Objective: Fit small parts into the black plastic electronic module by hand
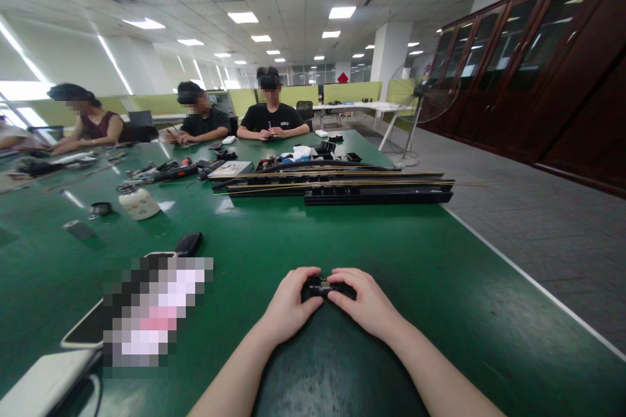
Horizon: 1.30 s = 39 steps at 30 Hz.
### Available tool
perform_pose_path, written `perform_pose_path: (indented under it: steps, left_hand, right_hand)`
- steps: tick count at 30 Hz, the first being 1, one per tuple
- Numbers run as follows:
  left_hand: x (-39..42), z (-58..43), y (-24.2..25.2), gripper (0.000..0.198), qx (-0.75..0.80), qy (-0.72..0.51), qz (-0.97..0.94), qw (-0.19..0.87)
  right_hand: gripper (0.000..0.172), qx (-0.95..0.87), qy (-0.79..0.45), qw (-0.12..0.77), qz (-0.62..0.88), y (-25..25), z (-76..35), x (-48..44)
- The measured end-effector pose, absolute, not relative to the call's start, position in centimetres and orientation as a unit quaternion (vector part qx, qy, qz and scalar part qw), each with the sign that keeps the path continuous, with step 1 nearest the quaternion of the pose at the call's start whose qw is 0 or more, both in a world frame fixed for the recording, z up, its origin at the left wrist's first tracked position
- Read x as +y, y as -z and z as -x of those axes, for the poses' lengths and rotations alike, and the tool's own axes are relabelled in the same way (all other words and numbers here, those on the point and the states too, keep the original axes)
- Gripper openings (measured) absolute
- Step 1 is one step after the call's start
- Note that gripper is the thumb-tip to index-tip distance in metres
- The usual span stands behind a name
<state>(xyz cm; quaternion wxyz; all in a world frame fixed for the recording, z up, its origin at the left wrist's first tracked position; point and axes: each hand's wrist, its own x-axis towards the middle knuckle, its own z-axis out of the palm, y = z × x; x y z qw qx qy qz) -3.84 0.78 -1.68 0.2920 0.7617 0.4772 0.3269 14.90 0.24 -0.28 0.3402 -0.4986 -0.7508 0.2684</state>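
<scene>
Small black part (321, 287) pinched between both hands, left hand (288, 306) and right hand (366, 303), fingers curled.

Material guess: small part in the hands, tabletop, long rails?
Part: seemingly black plastic, matte; too small to be sure. Tabletop: green mat, likely rubber or vinyl, from its soft sheen. Rails: black, matte, plastic or coated metal; cannot tell which.
</scene>
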Motion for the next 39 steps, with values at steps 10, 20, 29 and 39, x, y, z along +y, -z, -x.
perform_pose_path:
  steps: [10, 20, 29, 39]
  left_hand:
    - [0.56, 3.92, 1.2, 0.04, 0.494, -0.302, -0.767, 0.276]
    - [0.61, 3.99, 0.79, 0.041, 0.487, -0.286, -0.772, 0.291]
    - [0.67, 4.01, 0.98, 0.039, 0.49, -0.295, -0.766, 0.293]
    - [0.81, 3.93, 1.44, 0.04, 0.499, -0.305, -0.76, 0.283]
  right_hand:
    - [0.019, -0.758, -0.263, 0.341, 0.491, 0.05, -14.87, 0.1]
    - [0.018, -0.764, -0.258, 0.331, 0.491, 0.18, -14.94, 0.06]
    - [0.018, -0.722, -0.313, 0.377, 0.489, 0.04, -14.93, 0.28]
    - [0.019, -0.658, -0.395, 0.409, 0.493, 0.28, -15.1, 0.72]
